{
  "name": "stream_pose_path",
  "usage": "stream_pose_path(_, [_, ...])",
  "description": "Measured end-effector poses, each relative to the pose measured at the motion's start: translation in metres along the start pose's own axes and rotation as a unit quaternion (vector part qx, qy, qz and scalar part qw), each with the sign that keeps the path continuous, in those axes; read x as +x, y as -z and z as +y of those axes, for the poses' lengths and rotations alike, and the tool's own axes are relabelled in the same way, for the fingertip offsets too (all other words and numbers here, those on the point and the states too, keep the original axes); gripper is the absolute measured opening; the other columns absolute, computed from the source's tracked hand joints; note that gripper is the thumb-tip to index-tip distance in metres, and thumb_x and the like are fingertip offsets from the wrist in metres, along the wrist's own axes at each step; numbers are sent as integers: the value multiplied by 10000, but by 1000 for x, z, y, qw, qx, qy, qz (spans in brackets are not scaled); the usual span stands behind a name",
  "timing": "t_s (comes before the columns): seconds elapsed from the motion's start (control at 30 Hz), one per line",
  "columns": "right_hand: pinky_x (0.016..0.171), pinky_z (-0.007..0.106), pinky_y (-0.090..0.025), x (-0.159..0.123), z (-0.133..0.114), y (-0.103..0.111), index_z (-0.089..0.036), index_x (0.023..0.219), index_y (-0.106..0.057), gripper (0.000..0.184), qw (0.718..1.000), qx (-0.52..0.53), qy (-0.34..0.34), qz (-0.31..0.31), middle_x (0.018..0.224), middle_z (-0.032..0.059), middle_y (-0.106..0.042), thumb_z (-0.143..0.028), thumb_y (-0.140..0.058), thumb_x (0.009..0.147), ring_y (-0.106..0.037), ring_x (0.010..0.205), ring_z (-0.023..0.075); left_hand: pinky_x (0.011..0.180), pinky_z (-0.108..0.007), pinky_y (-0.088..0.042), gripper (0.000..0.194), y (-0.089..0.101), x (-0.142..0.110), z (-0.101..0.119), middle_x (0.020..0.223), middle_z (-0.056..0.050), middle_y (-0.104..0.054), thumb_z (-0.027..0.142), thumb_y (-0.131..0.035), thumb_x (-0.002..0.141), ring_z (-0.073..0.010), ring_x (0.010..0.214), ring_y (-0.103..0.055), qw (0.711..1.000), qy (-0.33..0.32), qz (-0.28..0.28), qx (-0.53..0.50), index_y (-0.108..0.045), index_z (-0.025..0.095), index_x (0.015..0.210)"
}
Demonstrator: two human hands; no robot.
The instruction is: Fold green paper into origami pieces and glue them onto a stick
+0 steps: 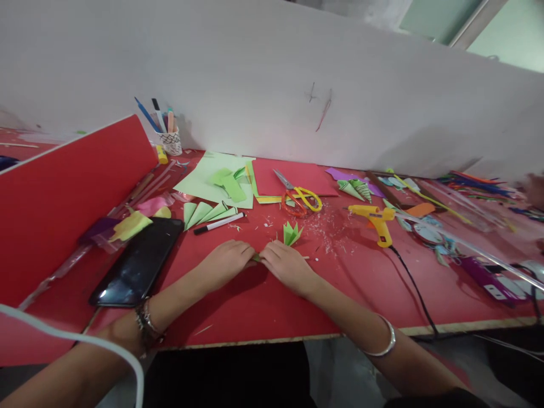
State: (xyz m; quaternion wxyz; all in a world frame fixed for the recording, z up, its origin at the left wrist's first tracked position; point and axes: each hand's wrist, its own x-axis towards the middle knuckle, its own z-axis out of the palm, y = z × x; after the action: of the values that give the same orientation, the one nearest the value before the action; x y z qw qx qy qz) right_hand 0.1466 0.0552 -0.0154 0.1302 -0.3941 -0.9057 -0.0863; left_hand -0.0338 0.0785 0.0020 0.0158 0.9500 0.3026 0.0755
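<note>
My left hand (pixel 227 262) and my right hand (pixel 287 265) rest on the red table (pixel 255 306), fingertips meeting. Both pinch a thin green paper strip (pixel 256 258) that lies flat between them. Its far end carries a small folded green paper piece with pointed tips (pixel 291 232), just beyond my right hand. Most of the strip is hidden under my fingers.
A black phone (pixel 138 263) lies at the left by a red board (pixel 63 192). Green paper cones (pixel 206 213), a black marker (pixel 219 223), scissors (pixel 297 195) and a yellow glue gun (pixel 376 218) with its cord lie beyond my hands. A pen cup (pixel 170 140) stands by the white wall.
</note>
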Motion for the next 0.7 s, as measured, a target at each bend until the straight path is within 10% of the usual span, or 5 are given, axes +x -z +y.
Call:
stream_pose_path(0.27, [640,269,-322,11,11,14,-158,774,-550,131,999,-26,17,8,758,27,-546,-205,-458,855,-441,704,150,593,-242,-374,159,6,10,-12,701,-28,-572,241,-490,827,-144,644,-512,990,62,16,-128,-524,131,718])
stream_pose_path(0.43, [710,284,-316,32,25,21,-160,872,-571,165,995,-44,-8,94,816,41,-562,-199,-411,877,-455,773,156,521,-205,-325,220,12,24,-33,598,36,-473,329,-496,800,-98,548,-411,928,152,78,-330,-487,153,667])
stream_pose_path(0.7, [648,247,-321,31,28,13,-174,902,-566,217,996,-27,10,81,831,38,-537,-267,-370,899,-458,757,132,536,-212,-319,282,10,19,-38,603,42,-435,413,-493,771,-96,560,-387,884,166,28,-437,-473,155,659])
